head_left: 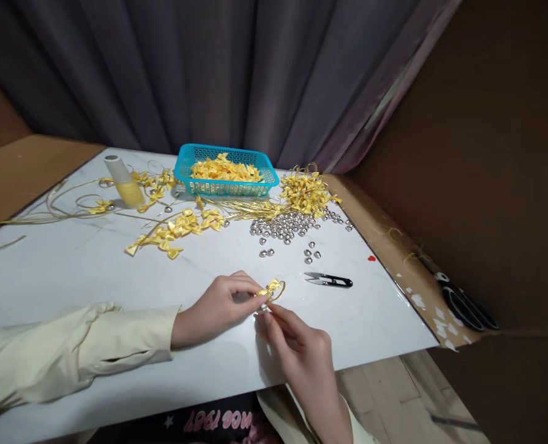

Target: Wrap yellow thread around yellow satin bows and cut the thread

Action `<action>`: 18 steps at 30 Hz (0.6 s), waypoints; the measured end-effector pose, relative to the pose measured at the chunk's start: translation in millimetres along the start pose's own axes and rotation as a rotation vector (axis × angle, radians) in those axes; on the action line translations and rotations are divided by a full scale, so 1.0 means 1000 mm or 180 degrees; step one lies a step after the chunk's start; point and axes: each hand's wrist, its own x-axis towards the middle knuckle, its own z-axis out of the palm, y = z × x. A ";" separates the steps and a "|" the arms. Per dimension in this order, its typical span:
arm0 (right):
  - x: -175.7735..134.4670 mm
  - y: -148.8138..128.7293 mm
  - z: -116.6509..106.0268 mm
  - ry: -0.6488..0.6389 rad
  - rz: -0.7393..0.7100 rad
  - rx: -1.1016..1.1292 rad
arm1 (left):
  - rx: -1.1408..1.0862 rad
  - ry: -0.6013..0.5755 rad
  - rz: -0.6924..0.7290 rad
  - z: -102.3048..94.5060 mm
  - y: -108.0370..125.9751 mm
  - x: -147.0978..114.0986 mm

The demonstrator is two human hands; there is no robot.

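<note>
Over the near part of the white table, my left hand (221, 307) pinches a small yellow ribbon bow (270, 288) with a loop of gold cord (281, 290) standing out on its right. My right hand (302, 351) comes up from below, thumb and forefinger pressed together just under the bow. A small whitish or silvery bit (263, 308) shows at those fingertips, too small to make out. Black thread snips (329, 280) lie to the right of my hands. Beyond them is a heap of silver beads (286, 227), with several loose ones nearer me.
A blue basket (226, 188) of yellow bows stands at the back. More bows (181, 227), gold cords (255, 209) and a bunch of looped bows (305, 192) lie around it. A bottle of yellow liquid (124, 184) stands at left. Black-handled scissors (461, 299) rest on cardboard at right.
</note>
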 end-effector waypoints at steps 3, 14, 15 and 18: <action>-0.002 0.002 -0.001 0.0440 -0.0306 -0.0180 | 0.0000 0.0065 -0.0039 0.000 -0.001 0.000; 0.012 0.014 0.000 0.0618 -0.0590 -0.0727 | 0.0181 0.0066 0.0295 0.002 -0.006 -0.002; 0.012 0.013 0.000 0.0577 -0.0540 -0.0605 | 0.0195 0.0071 0.0315 0.002 -0.006 -0.002; 0.010 0.009 0.000 0.0641 -0.0543 -0.0459 | 0.0218 0.0095 0.0325 0.003 -0.005 -0.002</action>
